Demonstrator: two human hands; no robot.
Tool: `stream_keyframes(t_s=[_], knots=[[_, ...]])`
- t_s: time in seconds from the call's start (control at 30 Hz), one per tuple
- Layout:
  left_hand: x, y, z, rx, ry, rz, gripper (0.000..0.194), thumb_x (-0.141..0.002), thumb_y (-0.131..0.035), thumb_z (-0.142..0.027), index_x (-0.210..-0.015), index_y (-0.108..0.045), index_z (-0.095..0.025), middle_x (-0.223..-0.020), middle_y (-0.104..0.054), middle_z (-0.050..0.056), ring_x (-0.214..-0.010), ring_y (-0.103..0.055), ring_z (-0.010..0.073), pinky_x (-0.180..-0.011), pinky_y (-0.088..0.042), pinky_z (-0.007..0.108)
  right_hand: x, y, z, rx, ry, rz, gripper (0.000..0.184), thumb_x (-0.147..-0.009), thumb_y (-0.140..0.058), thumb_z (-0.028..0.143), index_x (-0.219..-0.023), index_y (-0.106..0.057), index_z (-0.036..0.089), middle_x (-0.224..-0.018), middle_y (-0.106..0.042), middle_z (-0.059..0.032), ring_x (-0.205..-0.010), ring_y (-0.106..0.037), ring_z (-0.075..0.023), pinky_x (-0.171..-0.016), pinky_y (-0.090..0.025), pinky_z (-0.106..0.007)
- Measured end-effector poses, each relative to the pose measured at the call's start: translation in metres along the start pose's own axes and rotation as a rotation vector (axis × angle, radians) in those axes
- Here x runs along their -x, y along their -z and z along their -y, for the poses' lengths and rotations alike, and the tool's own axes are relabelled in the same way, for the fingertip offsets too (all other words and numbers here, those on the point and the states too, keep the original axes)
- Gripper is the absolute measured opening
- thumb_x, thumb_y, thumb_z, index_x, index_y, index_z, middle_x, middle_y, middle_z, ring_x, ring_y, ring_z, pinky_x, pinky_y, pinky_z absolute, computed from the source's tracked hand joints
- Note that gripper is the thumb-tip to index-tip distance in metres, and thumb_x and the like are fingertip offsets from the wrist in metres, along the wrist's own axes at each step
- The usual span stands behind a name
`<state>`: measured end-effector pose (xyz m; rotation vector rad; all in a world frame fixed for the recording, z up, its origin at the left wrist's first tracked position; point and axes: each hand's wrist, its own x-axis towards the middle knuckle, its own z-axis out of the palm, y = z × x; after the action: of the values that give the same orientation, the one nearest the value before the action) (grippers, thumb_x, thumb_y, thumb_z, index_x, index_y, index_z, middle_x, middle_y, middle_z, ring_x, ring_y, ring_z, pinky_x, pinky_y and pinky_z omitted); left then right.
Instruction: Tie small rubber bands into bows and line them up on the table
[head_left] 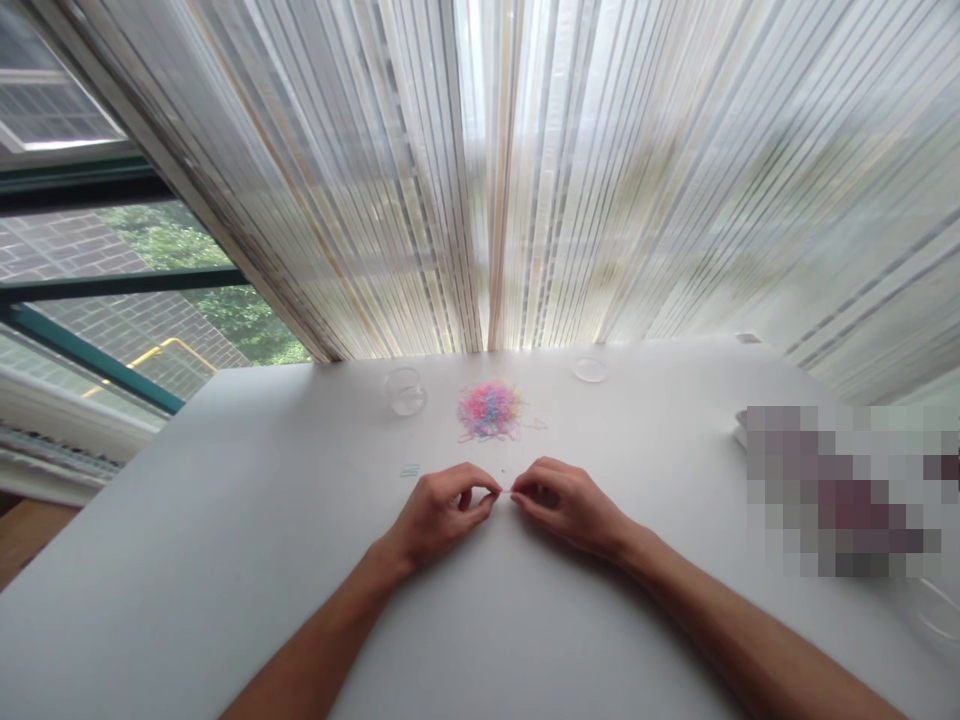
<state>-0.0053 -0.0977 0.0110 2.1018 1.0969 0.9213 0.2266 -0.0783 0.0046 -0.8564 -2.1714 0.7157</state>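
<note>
My left hand (pixel 448 502) and my right hand (pixel 568 500) face each other low over the white table, thumb and forefinger pinched on both. A thin pinkish rubber band (pixel 505 491) stretches across the short gap between the fingertips, one end in each pinch. Just beyond lies a loose pile of small coloured rubber bands (pixel 489 408), pink, blue and yellow, with a few strays at its edges. Several light-blue bands (pixel 410 469) sit apart, left of the pile and near my left hand. A tiny dark speck (pixel 503 471) shows between the hands and the pile.
A clear round container (pixel 406 391) stands left of the pile, and a clear round lid (pixel 590 370) lies at the back right. On the right side of the white table (pixel 225 560) something is blurred out by pixels (pixel 832 490). Striped curtains (pixel 480 180) hang along the far edge.
</note>
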Motion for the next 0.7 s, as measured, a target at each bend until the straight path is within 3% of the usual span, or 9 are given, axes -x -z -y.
stream_keyframes(t_s=[0.43, 0.6, 0.7], knots=[[0.001, -0.001, 0.001, -0.072, -0.034, 0.0, 0.012, -0.09, -0.063, -0.016, -0.096, -0.073, -0.019, -0.087, -0.074, 0.003, -0.062, -0.055, 0.0104, -0.059, -0.046, 0.022, 0.001, -0.001, 0.0, -0.002, 0.005, -0.003, 0.009, -0.093, -0.062, 0.021, -0.091, -0.07, 0.02, -0.08, -0.066, -0.0031, -0.07, -0.061, -0.014, -0.067, -0.05, -0.025], [-0.004, 0.031, 0.004, -0.156, -0.033, 0.008, 0.013, -0.089, -0.064, -0.02, -0.093, -0.076, -0.021, -0.095, -0.073, 0.003, -0.06, -0.053, 0.0092, -0.059, -0.045, 0.022, 0.001, 0.001, 0.002, 0.006, 0.001, 0.011, 0.01, -0.093, -0.06, 0.021, -0.092, -0.07, 0.019, -0.081, -0.066, -0.0036, -0.07, -0.06, -0.0139, -0.067, -0.049, -0.025], [-0.005, 0.059, 0.014, -0.23, 0.06, -0.038, 0.012, -0.087, -0.067, -0.025, -0.088, -0.079, -0.024, -0.101, -0.069, 0.005, -0.083, -0.062, 0.0153, -0.064, -0.048, 0.022, 0.0, 0.002, 0.002, 0.0, -0.009, 0.023, 0.012, -0.094, -0.058, 0.021, -0.091, -0.069, 0.02, -0.082, -0.066, -0.004, -0.07, -0.06, -0.0141, -0.066, -0.049, -0.025]])
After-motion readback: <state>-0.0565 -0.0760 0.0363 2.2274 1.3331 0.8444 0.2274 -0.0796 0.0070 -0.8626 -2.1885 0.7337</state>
